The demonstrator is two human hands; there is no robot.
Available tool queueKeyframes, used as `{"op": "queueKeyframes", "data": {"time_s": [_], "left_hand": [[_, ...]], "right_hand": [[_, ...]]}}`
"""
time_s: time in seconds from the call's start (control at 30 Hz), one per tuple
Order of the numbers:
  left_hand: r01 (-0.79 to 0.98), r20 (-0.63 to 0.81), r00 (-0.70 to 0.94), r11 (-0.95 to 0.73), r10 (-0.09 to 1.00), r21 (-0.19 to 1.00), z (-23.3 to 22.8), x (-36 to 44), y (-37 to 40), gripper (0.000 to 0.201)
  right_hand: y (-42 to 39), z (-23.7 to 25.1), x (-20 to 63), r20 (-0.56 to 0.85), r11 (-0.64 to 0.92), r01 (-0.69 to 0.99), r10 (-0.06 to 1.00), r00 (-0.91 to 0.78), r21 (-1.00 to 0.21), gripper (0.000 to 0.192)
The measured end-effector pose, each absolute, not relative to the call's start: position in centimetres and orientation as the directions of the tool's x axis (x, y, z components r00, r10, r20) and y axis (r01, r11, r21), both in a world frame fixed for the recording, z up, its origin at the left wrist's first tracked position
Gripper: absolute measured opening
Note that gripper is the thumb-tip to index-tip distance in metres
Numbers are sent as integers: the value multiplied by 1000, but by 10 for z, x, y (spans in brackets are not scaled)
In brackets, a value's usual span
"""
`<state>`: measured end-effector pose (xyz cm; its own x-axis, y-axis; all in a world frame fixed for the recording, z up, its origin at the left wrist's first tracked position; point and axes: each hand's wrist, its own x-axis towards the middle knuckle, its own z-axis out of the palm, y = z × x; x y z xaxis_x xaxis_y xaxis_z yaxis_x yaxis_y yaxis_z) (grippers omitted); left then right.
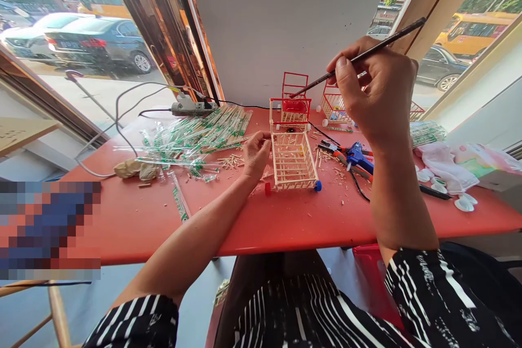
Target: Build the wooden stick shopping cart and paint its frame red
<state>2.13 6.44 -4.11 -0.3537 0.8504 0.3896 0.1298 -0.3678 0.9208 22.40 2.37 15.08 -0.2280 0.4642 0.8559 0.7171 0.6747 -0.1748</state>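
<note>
A small model shopping cart point(296, 168) built from thin wooden sticks stands on the red table point(261, 228). Its upper bars are painted red, and bottle-cap wheels in red and blue show at its near corners. My left hand point(256, 156) pinches the cart's left side near the handle. In my right hand point(373, 87) is a slim dark paintbrush point(318, 81), gripped between thumb and fingers. The brush tip lies by the cart's red top bar; whether it touches I cannot tell. A red patch point(294, 106) shows behind the bars, partly hidden.
Two more red-trimmed carts, one point(296, 82) behind and another point(336, 104) to the right, stand near the wall. Wrapped chopsticks point(204, 130) pile up at left beside a power strip point(193, 106). A blue glue gun point(359, 157), pliers point(330, 147) and white caps point(465, 204) lie right.
</note>
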Motion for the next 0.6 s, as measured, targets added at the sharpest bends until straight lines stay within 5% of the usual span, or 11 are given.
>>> {"op": "queueKeyframes", "data": {"time_s": [0.6], "left_hand": [[139,396,-350,-371,849,918,-43,21,66,21]], "right_hand": [[18,155,227,843,717,677,460,-280,-166,15]]}}
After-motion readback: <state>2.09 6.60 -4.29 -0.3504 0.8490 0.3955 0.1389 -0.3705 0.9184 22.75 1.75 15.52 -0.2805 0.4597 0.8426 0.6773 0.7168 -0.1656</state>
